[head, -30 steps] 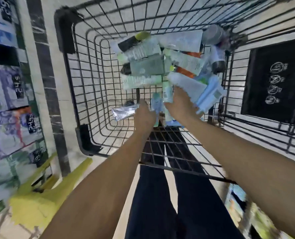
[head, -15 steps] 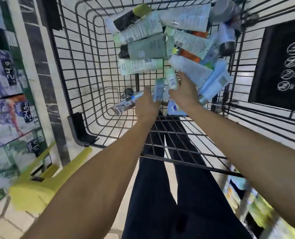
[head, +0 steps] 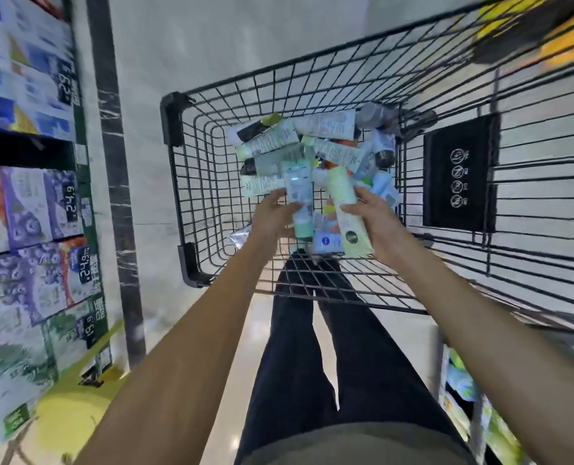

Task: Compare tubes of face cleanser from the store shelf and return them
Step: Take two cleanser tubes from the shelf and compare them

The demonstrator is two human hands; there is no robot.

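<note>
**Two tubes held up over the cart**

The person stood at a black wire shopping cart (head: 191, 182), arms stretched out over its near edge. The left hand (head: 272, 219) had its fingers wrapped around a mint-green tube (head: 300, 196), gripping it near the lower, capped end; the tube stood roughly upright, its flat end pointing away from the body. The right hand (head: 372, 223) was closed on a pale green tube (head: 346, 209), thumb across the front and fingers behind, with the round dark mark near its lower end showing just beside the thumb. The two tubes sat close side by side, slightly splayed apart at the bottom, and I could not tell whether they touched.

Behind and under them lay a heap of other tubes (head: 312, 142) in the far corner of the cart, white, grey, green and orange, piled across one another. A small blue-and-white pack (head: 327, 243) showed just below the held tubes, between the hands. A silvery packet (head: 240, 234) peeked out beside the left wrist.

To the left ran a store shelf (head: 27, 203) of blurred boxes with price tags. A black sign (head: 460, 172) with white symbols hung on the cart's right side. A yellow stool (head: 67, 411) stood on the floor lower left.
</note>
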